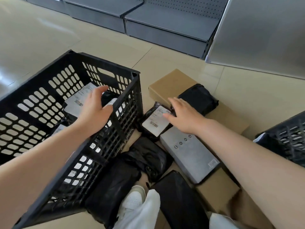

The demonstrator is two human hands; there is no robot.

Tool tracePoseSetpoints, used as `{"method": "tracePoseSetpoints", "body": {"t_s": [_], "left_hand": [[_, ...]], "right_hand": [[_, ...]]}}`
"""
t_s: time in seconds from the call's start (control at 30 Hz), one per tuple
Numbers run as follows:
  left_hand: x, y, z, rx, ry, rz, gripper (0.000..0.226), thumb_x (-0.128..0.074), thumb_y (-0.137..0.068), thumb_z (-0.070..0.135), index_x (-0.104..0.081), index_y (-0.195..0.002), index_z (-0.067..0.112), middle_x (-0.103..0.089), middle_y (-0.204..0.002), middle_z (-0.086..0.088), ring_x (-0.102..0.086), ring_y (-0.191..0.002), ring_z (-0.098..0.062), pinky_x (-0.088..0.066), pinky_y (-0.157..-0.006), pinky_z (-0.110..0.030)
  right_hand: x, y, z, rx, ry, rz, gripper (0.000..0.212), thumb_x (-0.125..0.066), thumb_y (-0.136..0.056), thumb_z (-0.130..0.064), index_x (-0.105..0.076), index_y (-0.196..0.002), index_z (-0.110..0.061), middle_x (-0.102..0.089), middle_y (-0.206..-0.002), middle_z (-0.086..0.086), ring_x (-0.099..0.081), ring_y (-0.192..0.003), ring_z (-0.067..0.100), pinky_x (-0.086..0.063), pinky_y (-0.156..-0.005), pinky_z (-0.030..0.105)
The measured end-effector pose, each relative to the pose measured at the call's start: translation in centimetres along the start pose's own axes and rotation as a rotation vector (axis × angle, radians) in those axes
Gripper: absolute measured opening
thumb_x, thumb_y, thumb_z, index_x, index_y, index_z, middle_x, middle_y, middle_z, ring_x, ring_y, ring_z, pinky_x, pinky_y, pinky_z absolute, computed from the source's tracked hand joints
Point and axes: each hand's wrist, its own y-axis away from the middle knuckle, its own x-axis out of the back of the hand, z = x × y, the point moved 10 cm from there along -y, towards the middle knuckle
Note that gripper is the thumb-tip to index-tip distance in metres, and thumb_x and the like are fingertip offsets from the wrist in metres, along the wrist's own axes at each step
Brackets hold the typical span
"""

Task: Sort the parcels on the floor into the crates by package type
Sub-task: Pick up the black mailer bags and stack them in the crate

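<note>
The right hand's fingers (175, 103) are spread and nearly straight, hovering just over or lightly touching a black poly-bag parcel with a white shipping label (156, 121) that lies on the floor; they do not yet curl around it, and whether they actually make contact cannot be told. The right hand (184, 116) holds nothing. The left hand (97, 108) is also open, fingers relaxed and slightly bent, held above the near rim of the large black plastic crate (49, 90), over labelled black bags already lying inside; it grips nothing.

Around the labelled parcel lie more parcels: another black bag (198, 98) resting on a brown cardboard box (171, 83), a grey box (189, 154) just beside the right wrist, and further black bags (148, 156) nearer the person's white shoe (133, 199). A second black crate (290, 138) shows at the right edge.

To do this step well, the right hand should probably pinch the soft bag by its bulk rather than by the label, lift it clear of the neighbouring boxes, and carry it left into the crate that already holds black bags, keeping the boxes for the other crate.
</note>
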Motion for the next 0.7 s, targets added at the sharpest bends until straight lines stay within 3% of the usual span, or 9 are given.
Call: {"method": "tracePoseSetpoints", "body": {"t_s": [0.07,0.2,0.33,0.5,0.6,0.7], "left_hand": [[-1.4,-0.5,2.5,-0.091,-0.163,-0.016,0.065,-0.053,-0.089,0.006,-0.030,-0.148,0.020,-0.029,-0.152,-0.002,-0.025,-0.143,-0.020,-0.020,-0.116,-0.035],[-5.8,-1.3,6.7,-0.303,-0.286,-0.093,0.061,-0.053,-0.085,0.004,-0.039,-0.143,0.017,-0.033,-0.151,-0.005,-0.024,-0.142,-0.025,-0.018,-0.119,-0.040],[-13.5,0.0,8.1,-0.439,-0.384,-0.325,0.054,-0.048,-0.088,0.005,-0.045,-0.139,0.021,-0.033,-0.152,-0.002,-0.025,-0.143,-0.024,-0.018,-0.118,-0.039],[-22.3,1.0,6.6,-0.423,-0.562,-0.571,0.055,-0.047,-0.093,0.013,-0.036,-0.146,0.022,-0.018,-0.160,-0.003,-0.014,-0.147,-0.025,-0.017,-0.119,-0.039],[-25.5,0.8,5.3,-0.401,-0.727,-0.675,0.065,-0.047,-0.093,0.016,-0.023,-0.153,0.023,-0.002,-0.164,-0.005,-0.008,-0.149,-0.030,-0.019,-0.120,-0.042],[-26.8,0.0,5.6,-0.485,-0.867,-0.684,0.073,-0.046,-0.093,0.015,-0.011,-0.156,0.023,0.011,-0.164,-0.006,-0.005,-0.150,-0.032,-0.019,-0.120,-0.043]], "right_hand": [[0.4,0.3,3.0,-0.058,-0.007,0.003,0.070,-0.045,-0.102,-0.047,-0.018,-0.158,-0.014,-0.015,-0.166,0.006,-0.010,-0.154,0.023,-0.015,-0.123,0.041],[-0.1,1.7,8.8,-0.170,-0.055,0.005,0.066,-0.047,-0.103,-0.042,-0.023,-0.157,-0.014,-0.019,-0.166,0.007,-0.013,-0.153,0.024,-0.017,-0.123,0.041],[-1.7,3.1,13.8,-0.263,-0.136,0.029,0.059,-0.051,-0.102,-0.031,-0.031,-0.154,-0.012,-0.025,-0.163,0.008,-0.021,-0.150,0.025,-0.020,-0.121,0.036],[-5.6,4.3,18.2,-0.356,-0.156,-0.043,0.047,-0.051,-0.100,-0.027,-0.045,-0.146,-0.019,-0.015,-0.166,0.008,-0.017,-0.152,0.026,-0.024,-0.119,0.034],[-7.2,4.5,19.3,-0.368,-0.163,-0.062,0.048,-0.050,-0.100,-0.025,-0.042,-0.148,-0.023,-0.012,-0.167,0.008,-0.017,-0.152,0.026,-0.022,-0.118,0.034],[-8.3,4.4,19.8,-0.380,-0.150,-0.080,0.053,-0.049,-0.100,-0.025,-0.037,-0.151,-0.025,-0.011,-0.167,0.006,-0.017,-0.152,0.028,-0.023,-0.120,0.038]]}}
